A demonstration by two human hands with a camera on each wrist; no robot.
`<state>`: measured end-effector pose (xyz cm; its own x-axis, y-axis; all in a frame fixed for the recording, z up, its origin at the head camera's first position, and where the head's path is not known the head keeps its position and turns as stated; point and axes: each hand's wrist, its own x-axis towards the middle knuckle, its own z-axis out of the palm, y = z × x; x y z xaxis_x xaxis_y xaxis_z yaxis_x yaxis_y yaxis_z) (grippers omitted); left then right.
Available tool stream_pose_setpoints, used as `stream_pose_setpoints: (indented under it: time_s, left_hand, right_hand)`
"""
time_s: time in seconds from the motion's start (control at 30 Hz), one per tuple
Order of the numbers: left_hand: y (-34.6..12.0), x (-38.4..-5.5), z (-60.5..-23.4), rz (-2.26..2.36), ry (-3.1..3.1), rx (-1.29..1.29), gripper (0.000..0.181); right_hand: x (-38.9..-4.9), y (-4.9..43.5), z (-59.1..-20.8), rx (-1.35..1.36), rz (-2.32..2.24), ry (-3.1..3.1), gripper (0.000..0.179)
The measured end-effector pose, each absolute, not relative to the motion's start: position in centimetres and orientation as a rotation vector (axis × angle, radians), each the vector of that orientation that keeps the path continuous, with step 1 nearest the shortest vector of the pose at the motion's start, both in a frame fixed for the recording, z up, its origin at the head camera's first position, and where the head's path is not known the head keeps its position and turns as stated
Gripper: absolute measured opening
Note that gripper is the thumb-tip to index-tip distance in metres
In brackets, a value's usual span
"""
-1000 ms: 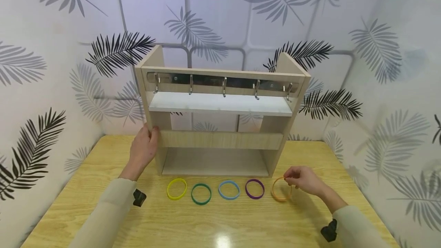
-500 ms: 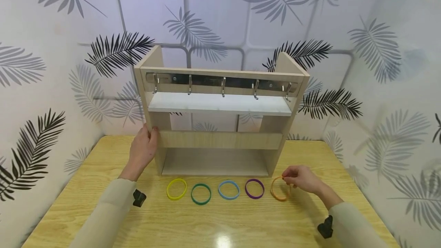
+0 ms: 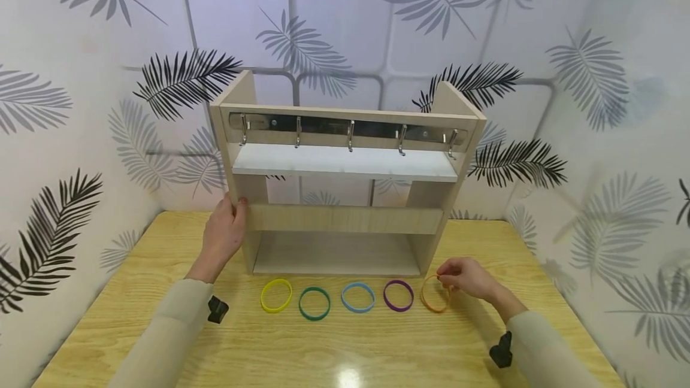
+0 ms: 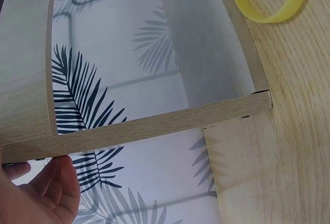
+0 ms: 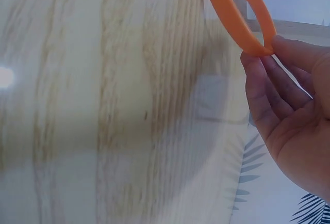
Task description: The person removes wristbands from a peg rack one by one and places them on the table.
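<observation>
My left hand [image 3: 224,229] grips the left side panel of a pale wooden shelf unit [image 3: 345,218], thumb on the front edge; the left wrist view shows its curled fingers [image 4: 64,182] against the panel. Between thumb and fingertips my right hand [image 3: 471,277] pinches an orange silicone wristband [image 3: 431,304], tilted up at the right end of the row. The right wrist view shows the pinch at the orange band's edge [image 5: 240,22]. Left of it lie a purple band [image 3: 399,309], a light blue band [image 3: 358,310], a green band [image 3: 315,318] and a yellow band [image 3: 276,310].
A metal rail [image 3: 323,126] with several hooks [image 3: 351,136] runs across the unit's upper front. Below it is a white shelf board [image 3: 345,163]. The unit stands on a wooden table [image 3: 302,352] close to leaf-patterned walls [image 3: 345,29].
My right hand has shifted slightly left and away from me, bringing the orange wristband a little nearer the purple one. The left hand keeps its hold on the unit.
</observation>
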<state>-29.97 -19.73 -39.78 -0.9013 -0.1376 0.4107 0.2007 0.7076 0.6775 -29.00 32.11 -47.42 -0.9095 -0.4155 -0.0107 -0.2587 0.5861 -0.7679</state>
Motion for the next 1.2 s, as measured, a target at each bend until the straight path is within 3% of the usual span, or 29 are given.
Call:
stream_pose_setpoints:
  time_s: [0.83,1.2]
  left_hand:
    - [-19.5,-30.0,-39.8,-1.062,-2.447,-0.045,0.055]
    - [-19.6,-29.3,-39.8,-1.104,-2.439,-0.066,0.054]
  right_hand:
    - [-29.6,32.8,-48.6,-0.446,-1.228,2.651,0.014]
    - [-28.2,32.7,-47.8,-0.489,-1.065,2.887,0.016]
